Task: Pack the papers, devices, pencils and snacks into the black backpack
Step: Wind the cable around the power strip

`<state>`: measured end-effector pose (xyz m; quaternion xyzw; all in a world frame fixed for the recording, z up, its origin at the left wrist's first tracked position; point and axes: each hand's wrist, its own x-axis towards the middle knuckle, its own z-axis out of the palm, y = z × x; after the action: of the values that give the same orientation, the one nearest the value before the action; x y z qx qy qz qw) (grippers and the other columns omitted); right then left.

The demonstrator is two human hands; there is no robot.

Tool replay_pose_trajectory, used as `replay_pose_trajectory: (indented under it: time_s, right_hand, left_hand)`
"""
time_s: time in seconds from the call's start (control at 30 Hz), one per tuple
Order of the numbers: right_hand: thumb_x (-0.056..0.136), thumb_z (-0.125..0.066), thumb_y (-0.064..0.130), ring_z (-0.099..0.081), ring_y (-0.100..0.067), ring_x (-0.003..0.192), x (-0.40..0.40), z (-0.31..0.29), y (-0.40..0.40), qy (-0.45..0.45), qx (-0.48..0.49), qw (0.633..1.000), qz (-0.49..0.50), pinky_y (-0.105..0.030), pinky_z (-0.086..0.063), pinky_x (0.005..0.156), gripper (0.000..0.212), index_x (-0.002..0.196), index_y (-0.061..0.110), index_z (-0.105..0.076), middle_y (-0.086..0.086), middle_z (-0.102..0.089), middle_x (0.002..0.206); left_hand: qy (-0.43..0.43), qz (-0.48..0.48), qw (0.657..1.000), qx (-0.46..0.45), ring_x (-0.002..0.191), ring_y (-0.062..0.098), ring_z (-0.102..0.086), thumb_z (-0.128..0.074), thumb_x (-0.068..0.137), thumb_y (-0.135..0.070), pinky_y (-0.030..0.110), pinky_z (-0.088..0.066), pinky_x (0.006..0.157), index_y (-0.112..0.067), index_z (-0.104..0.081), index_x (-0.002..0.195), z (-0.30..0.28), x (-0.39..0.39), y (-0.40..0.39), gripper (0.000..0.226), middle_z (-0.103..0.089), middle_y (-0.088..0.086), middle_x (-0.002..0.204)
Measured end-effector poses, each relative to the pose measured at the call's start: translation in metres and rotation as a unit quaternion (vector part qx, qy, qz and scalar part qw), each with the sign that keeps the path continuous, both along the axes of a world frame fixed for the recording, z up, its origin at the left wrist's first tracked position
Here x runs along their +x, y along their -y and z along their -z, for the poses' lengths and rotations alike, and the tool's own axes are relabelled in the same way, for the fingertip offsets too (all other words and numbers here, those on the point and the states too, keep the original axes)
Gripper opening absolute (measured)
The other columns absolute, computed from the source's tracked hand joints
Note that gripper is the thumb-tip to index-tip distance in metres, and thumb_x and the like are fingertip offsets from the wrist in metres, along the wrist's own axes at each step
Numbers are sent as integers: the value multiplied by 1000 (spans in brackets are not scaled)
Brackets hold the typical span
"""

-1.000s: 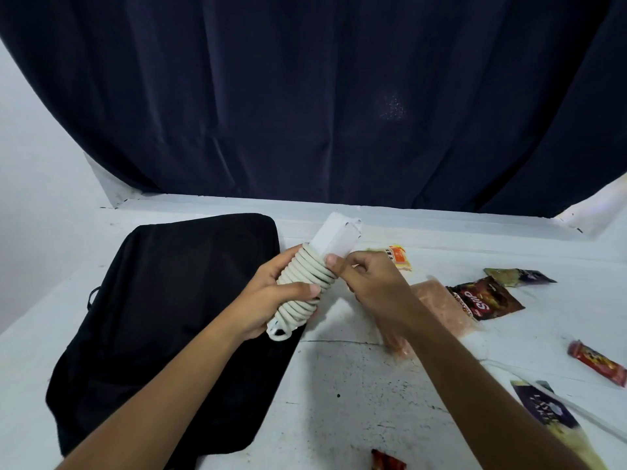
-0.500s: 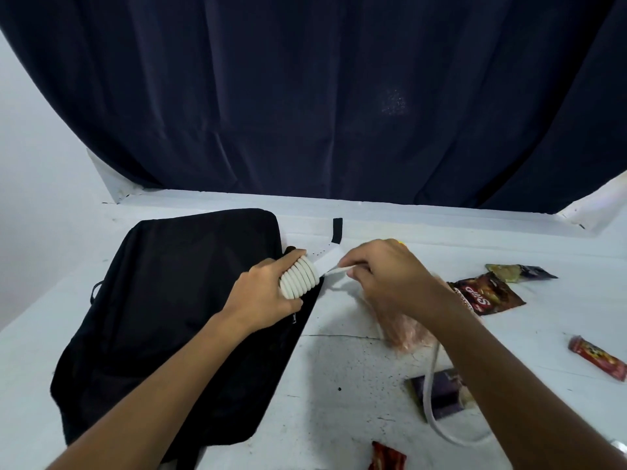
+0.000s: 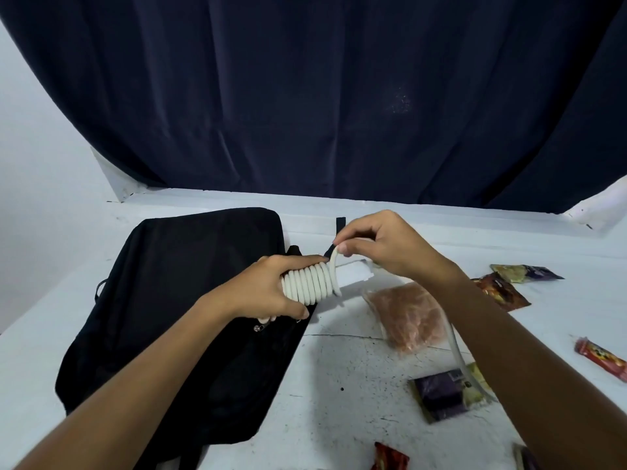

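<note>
A white power strip (image 3: 353, 273) wrapped in coils of its own white cord (image 3: 310, 283) is held over the right edge of the black backpack (image 3: 176, 300), which lies flat on the white table. My left hand (image 3: 271, 293) grips the coiled part. My right hand (image 3: 380, 245) pinches the loose cord just above the coils. The free cord runs down under my right forearm toward the purple snack pack (image 3: 441, 395).
A clear bag of orange-pink snacks (image 3: 407, 317) lies right of the power strip. Dark snack packets (image 3: 502, 290), a green-purple packet (image 3: 526, 273), a red bar (image 3: 600, 357) and a red wrapper (image 3: 390, 457) lie scattered on the table (image 3: 339, 385). A dark curtain hangs behind.
My right hand has lifted the loose cord up and over the power strip, adding to the coils. My left hand turned the strip from tilted upright to lying sideways.
</note>
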<state>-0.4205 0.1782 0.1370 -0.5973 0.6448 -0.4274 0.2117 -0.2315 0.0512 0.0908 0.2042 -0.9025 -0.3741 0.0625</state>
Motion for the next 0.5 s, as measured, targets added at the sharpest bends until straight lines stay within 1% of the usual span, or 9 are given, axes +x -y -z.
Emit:
replay_pose_trajectory:
  time_s: [0.03, 0.1, 0.2, 0.27, 0.33, 0.37, 0.43, 0.47, 0.5]
  right_hand:
    - [82, -68, -3, -57, 2, 52, -2, -1, 1, 44, -8, 999, -4, -7, -40, 52, 6, 87, -6, -71, 1, -66, 66]
    - [80, -70, -3, -53, 1, 48, -7, 0, 3, 108, -13, 994, -9, -7, -37, 48, 7, 85, -9, -69, 0, -64, 64]
    - [82, -68, 1, -57, -8, 61, -15, 7, 9, 174, 4, 984, -22, -16, -44, 56, 4, 80, 3, -71, -3, -67, 73]
    - [87, -57, -6, -61, -9, 62, -19, 12, 14, 261, 13, 965, -36, -18, -47, 58, 24, 72, 9, -70, 1, -68, 69]
    - [90, -46, -10, -62, -8, 59, -22, 16, 16, 340, 24, 939, -49, -18, -47, 55, 44, 63, 15, -72, 3, -68, 67]
    - [91, -42, -9, -62, -8, 57, -23, 20, 17, 376, 32, 925, -44, -17, -46, 53, 50, 60, 18, -72, 3, -68, 65]
    - [94, -38, -1, -55, -8, 50, -19, 28, 18, 444, 48, 894, -25, -16, -38, 47, 50, 60, 17, -70, 3, -63, 59]
    - [95, -38, 3, -50, -7, 49, -18, 33, 20, 474, 51, 879, -26, -16, -31, 44, 43, 66, 15, -68, 1, -58, 60]
    - [95, -40, 6, -45, -8, 52, -15, 38, 22, 494, 51, 867, -30, -18, -23, 47, 33, 77, 11, -67, -1, -56, 65]
  left_hand:
    - [-24, 15, 999, 44, 93, 19, -65, -85, 64, -24, 42, -58, 77, -46, -49, 135, -1, 0, -2, 83, -62, -3, 112]
    - [-68, 40, 990, 118, 104, 21, -63, -84, 66, -12, 39, -56, 85, -32, -54, 136, -1, 0, -6, 79, -63, 0, 117]
    - [-108, 56, 969, 217, 106, 16, -63, -82, 64, -8, 31, -51, 86, -21, -55, 136, 0, 0, -10, 78, -63, -1, 122]
    - [-134, 62, 949, 278, 101, 15, -65, -80, 63, -9, 30, -50, 84, -16, -53, 138, 0, 0, -13, 80, -65, 1, 120]
    - [-165, 67, 933, 313, 103, 21, -65, -78, 63, -9, 35, -52, 83, -13, -52, 138, 1, -3, -16, 80, -64, 10, 120]
    - [-181, 69, 926, 325, 105, 25, -64, -78, 63, -8, 36, -53, 83, -12, -53, 137, 2, -5, -17, 79, -63, 13, 121]
    - [-211, 71, 908, 356, 102, 28, -64, -76, 64, -7, 37, -55, 79, -11, -53, 136, 5, -7, -20, 76, -63, 15, 118]
    - [-222, 68, 897, 376, 98, 29, -65, -75, 64, -5, 39, -56, 76, -10, -51, 137, 7, -9, -22, 77, -63, 15, 117]
    - [-232, 61, 885, 399, 95, 31, -65, -75, 63, -4, 41, -56, 73, -12, -48, 138, 9, -10, -24, 81, -61, 17, 118]
